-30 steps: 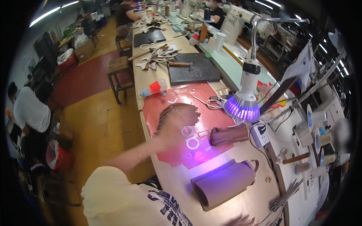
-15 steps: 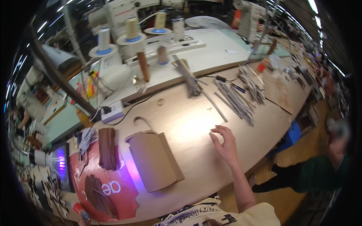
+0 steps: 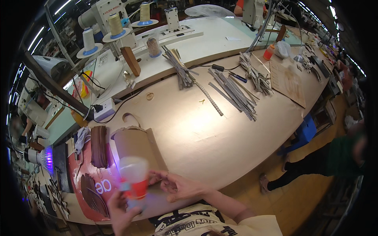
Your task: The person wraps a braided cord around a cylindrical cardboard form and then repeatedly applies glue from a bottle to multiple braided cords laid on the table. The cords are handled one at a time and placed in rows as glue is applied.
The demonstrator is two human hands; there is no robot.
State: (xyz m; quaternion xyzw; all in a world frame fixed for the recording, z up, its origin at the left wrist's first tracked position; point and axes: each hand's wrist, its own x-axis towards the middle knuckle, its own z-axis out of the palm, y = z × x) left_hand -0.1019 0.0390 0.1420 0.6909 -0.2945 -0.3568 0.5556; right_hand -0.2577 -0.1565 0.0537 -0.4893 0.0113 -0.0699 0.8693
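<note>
**Bottle up in left hand, near side of tan roll**

Landmark: tan roll (image 3: 136, 145) on the table (image 3: 224, 143). Clear bottle (image 3: 134, 171) with red label is raised, in front of the roll's near end and partly covering it; motion blur. Left hand (image 3: 120, 212), nearer the wearer than the roll, has fingers and thumb curled round the bottle's lower end. Right hand (image 3: 179, 188), just right of the roll's near end: fingers half bent, thumb apart, nothing seen in grasp; can't tell if fingertips touch the bottle. Left of the roll: red sheet (image 3: 84, 167) bearing a brown bundle (image 3: 99, 146) and fanned brown pieces (image 3: 93, 196); farther left, lit purple lamp (image 3: 46, 159). Well right of and beyond the roll: grey strips (image 3: 236, 94), dark pen (image 3: 238, 76).
</note>
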